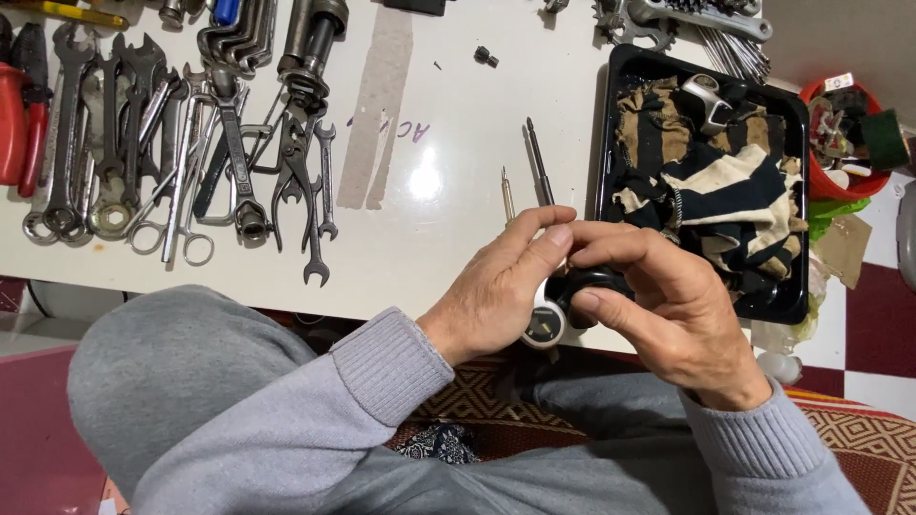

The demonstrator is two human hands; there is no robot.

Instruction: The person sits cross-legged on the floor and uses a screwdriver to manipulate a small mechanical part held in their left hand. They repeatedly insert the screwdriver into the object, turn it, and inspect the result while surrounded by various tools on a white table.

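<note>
Head view, surface: a white, glossy worktop (448,124) lay before the seated person and carried a bright lamp reflection near its middle.
Head view, room: a floor of dark red and white tiles (883,315) showed at the right edge; a patterned brown woven mat (859,429) lay under the person.
Left hand: the left hand (496,291), in a grey knitted sleeve, was curled closed around a small black and silver round mechanical part (563,305), thumb pressed on top.
Right hand: the right hand (668,305) was likewise closed on the same part, fingers bent over its black upper side.
Part position: it was held between both hands at the near edge of the worktop, just beside the tray.
Tray: a black rectangular plastic tray (611,114) held striped black and tan rags (716,181).
Tools: rows of steel open-ended spanners (191,153) lay at the left; two thin steel screwdriver bits (536,162) lay just beyond the hands.
Container: a red round tub (840,186) of oddments stood right of the tray.
</note>
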